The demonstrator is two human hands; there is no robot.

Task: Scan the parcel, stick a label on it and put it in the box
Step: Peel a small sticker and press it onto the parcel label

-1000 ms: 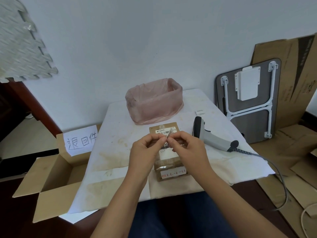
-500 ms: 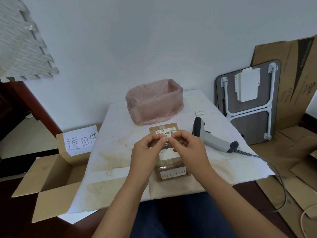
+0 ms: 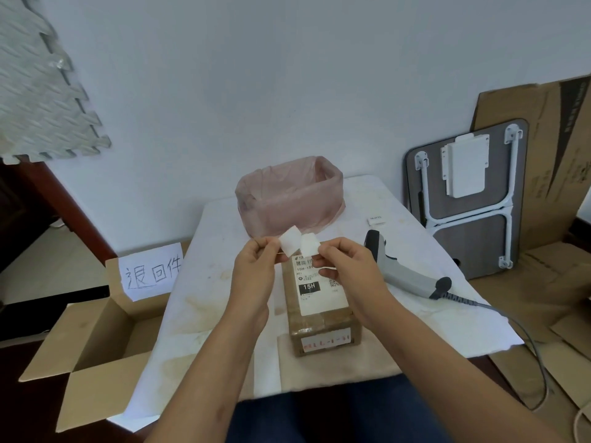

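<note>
A brown taped parcel (image 3: 323, 318) with a white shipping label lies on the white table (image 3: 217, 302) in front of me. Just above its far end, my left hand (image 3: 256, 270) pinches one small white piece of paper (image 3: 289, 243) and my right hand (image 3: 343, 266) pinches another white piece (image 3: 309, 244); which is the label and which its backing I cannot tell. The two pieces are spread apart at the top. An open cardboard box (image 3: 96, 334) with a handwritten sign stands on the floor to the left.
A grey barcode scanner (image 3: 399, 270) lies right of the parcel, its cable trailing off the table's right edge. A bin lined with a pink bag (image 3: 287, 196) stands at the back. A small white label pad (image 3: 375, 220) lies near it. Flat cardboard and a folded table lean at right.
My hands have drawn apart and risen slightly, and the single small piece they held together is now split into two white squares. The parcel's label is now uncovered.
</note>
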